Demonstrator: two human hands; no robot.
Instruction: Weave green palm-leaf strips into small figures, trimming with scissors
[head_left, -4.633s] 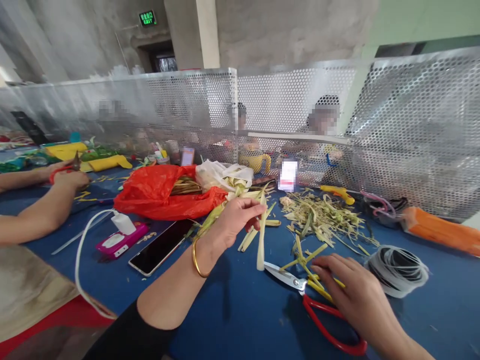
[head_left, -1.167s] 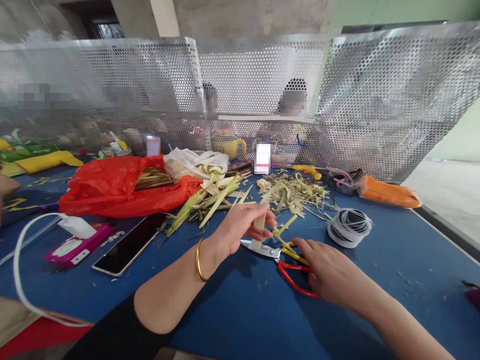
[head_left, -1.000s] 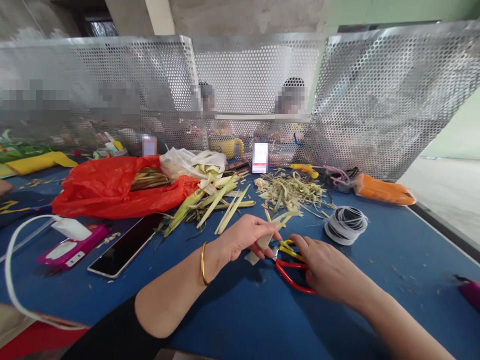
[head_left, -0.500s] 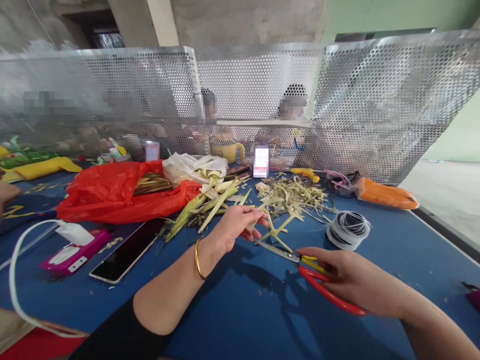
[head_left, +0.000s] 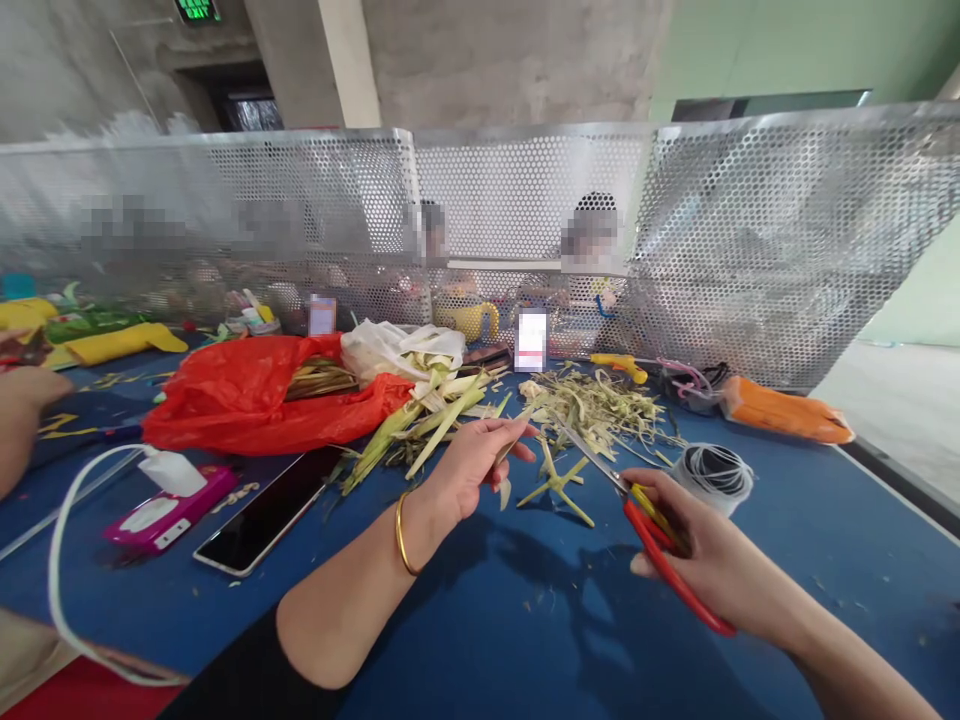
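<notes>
My left hand, a gold bangle on its wrist, pinches a pale piece of corn husk between thumb and fingers; part of the piece is hidden by the fingers. My right hand grips scissors by their red and yellow handles. Their blades look close together and point up and left, to the right of my left fingertips. Beneath the blades lies a star-shaped figure of husk strips on the blue table. Behind it spreads a heap of husk shreds.
A red plastic bag, husks and a dark-screened phone lie left, beside a purple power strip. Right are a wire spool and an orange packet. A perforated metal screen stands behind. Another person's arm reaches in at left.
The scissors have swung upward and right, their tips leaving the spot just below my left fingers. My left hand stays pinched on the husk. The whole view has shifted slightly.
</notes>
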